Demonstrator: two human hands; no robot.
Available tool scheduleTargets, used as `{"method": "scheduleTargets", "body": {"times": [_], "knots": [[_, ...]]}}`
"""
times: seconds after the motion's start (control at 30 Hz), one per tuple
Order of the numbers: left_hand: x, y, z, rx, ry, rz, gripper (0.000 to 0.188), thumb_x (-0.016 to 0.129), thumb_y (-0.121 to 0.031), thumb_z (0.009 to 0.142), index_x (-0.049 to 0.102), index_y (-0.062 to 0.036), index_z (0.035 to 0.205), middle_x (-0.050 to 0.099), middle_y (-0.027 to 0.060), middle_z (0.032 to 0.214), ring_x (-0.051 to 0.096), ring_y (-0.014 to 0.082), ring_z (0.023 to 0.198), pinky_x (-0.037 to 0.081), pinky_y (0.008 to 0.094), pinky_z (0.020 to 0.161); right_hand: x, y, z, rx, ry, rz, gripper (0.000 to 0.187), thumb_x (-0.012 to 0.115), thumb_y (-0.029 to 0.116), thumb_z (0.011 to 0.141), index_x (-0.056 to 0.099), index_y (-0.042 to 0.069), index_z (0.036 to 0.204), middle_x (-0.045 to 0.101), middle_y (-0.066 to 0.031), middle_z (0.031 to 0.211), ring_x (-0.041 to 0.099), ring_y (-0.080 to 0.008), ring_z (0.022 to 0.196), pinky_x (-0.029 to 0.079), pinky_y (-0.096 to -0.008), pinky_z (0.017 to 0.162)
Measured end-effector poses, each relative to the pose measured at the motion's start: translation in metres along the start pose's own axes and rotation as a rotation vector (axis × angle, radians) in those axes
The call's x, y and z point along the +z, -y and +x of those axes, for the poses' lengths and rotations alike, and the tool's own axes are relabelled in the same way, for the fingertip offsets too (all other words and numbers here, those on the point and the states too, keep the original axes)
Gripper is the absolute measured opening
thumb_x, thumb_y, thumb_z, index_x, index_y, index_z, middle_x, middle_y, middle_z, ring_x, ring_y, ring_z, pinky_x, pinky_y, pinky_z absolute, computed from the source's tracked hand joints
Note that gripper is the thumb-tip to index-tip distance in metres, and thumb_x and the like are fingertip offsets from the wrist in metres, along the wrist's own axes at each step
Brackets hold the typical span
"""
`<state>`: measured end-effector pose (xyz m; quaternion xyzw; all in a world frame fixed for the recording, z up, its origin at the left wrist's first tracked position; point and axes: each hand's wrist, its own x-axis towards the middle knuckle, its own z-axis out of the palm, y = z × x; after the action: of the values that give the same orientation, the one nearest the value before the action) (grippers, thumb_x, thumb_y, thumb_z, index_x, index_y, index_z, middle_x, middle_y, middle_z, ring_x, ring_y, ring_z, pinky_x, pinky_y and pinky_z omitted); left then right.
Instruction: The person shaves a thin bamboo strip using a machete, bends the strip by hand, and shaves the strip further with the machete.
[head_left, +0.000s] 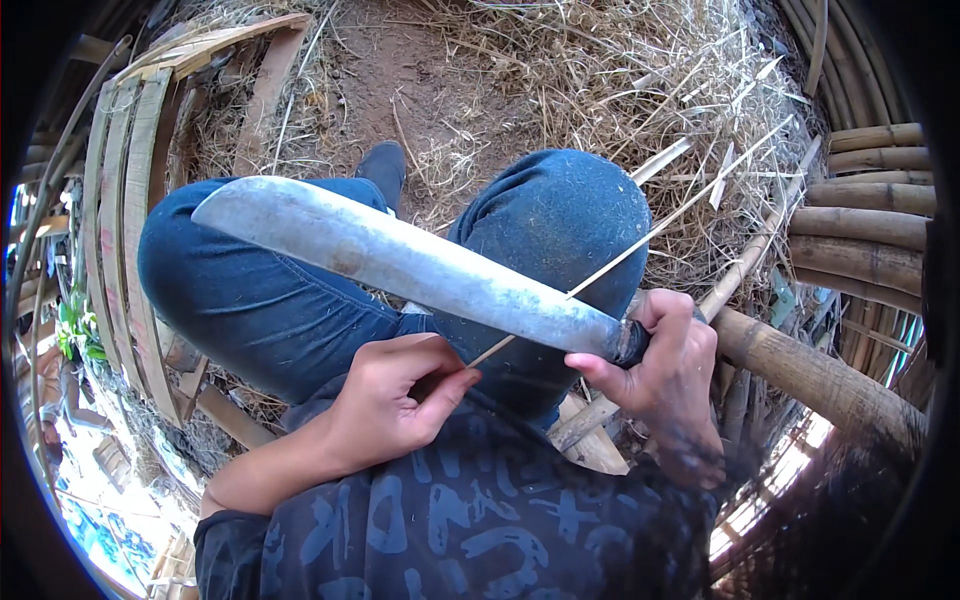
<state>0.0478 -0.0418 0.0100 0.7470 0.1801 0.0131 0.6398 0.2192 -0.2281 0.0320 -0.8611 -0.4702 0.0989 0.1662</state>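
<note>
Thin pale strip [600, 273] slants over the lap, near end at the left hand, far end out above the straw [620, 60]; it passes beneath the machete blade [400, 262]. Left hand [405, 390]: fingers curled, strip's end pinched between thumb and forefinger. Right hand [672, 360]: closed round the dark handle [632, 343], thumb stretched out by the blade's lower edge. Blade lies crosswise above blue trousers [545, 220], tip leftward. Beyond: bamboo pole [820, 370] at right, wooden slats [118, 220] at left.
</note>
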Motion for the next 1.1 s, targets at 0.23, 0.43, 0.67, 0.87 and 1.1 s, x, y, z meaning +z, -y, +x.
{"method": "scheduleTargets", "body": {"times": [0.23, 0.43, 0.67, 0.87, 1.1], "knots": [[-0.002, 0.002, 0.001, 0.058, -0.023, 0.015, 0.011, 0.068, 0.002, 0.078, 0.059, 0.0023, 0.073, 0.054, 0.0091, 0.063, 0.051, 0.0164, 0.048, 0.038, 0.0281, 0.045, -0.005, -0.014, 0.003, -0.077, -0.092, -0.076, 0.069, 0.070, 0.064, 0.068, 0.042, 0.004, 0.088, 0.040, -0.0026, 0.057, 0.050, -0.0187, 0.043, 0.042, -0.0313, 0.040], [-0.007, 0.003, -0.004, 0.058, 0.004, 0.031, 0.012, 0.068, 0.000, 0.079, 0.058, 0.0001, 0.072, 0.053, 0.0072, 0.060, 0.050, 0.0156, 0.047, 0.037, 0.0277, 0.044, -0.015, -0.046, 0.008, 0.130, -0.200, -0.069, 0.062, 0.068, 0.059, 0.075, 0.040, 0.006, 0.089, 0.041, -0.0050, 0.056, 0.049, -0.0217, 0.042, 0.041, -0.0342, 0.040], [-0.011, 0.000, -0.010, 0.047, 0.031, 0.063, 0.013, 0.069, 0.000, 0.078, 0.058, -0.0004, 0.071, 0.052, 0.0069, 0.059, 0.049, 0.0151, 0.046, 0.036, 0.0281, 0.043, -0.028, -0.097, 0.003, 0.501, -0.298, -0.140, 0.045, 0.059, 0.043, 0.090, 0.038, 0.003, 0.095, 0.035, -0.0055, 0.057, 0.035, -0.0165, 0.053, 0.032, -0.0307, 0.050], [0.000, 0.000, 0.003, 0.066, -0.018, 0.070, 0.013, 0.070, 0.000, 0.077, 0.059, 0.0002, 0.071, 0.052, 0.0070, 0.059, 0.049, 0.0158, 0.046, 0.036, 0.0284, 0.043, -0.005, -0.038, 0.007, 0.303, -0.429, 0.396, 0.054, 0.069, 0.049, 0.081, 0.036, 0.007, 0.091, 0.035, -0.0007, 0.062, 0.040, -0.0095, 0.051, 0.034, -0.0277, 0.045], [0.011, -0.001, 0.026, -0.027, 0.024, 0.030, 0.016, 0.071, -0.004, 0.078, 0.057, 0.0006, 0.071, 0.049, 0.0085, 0.058, 0.048, 0.0144, 0.046, 0.036, 0.0282, 0.044, 0.008, 0.002, 0.005, -0.018, -0.114, 0.134, 0.060, 0.075, 0.051, 0.072, 0.044, 0.002, 0.089, 0.043, -0.0027, 0.054, 0.052, -0.0204, 0.039, 0.042, -0.0322, 0.039]]}}
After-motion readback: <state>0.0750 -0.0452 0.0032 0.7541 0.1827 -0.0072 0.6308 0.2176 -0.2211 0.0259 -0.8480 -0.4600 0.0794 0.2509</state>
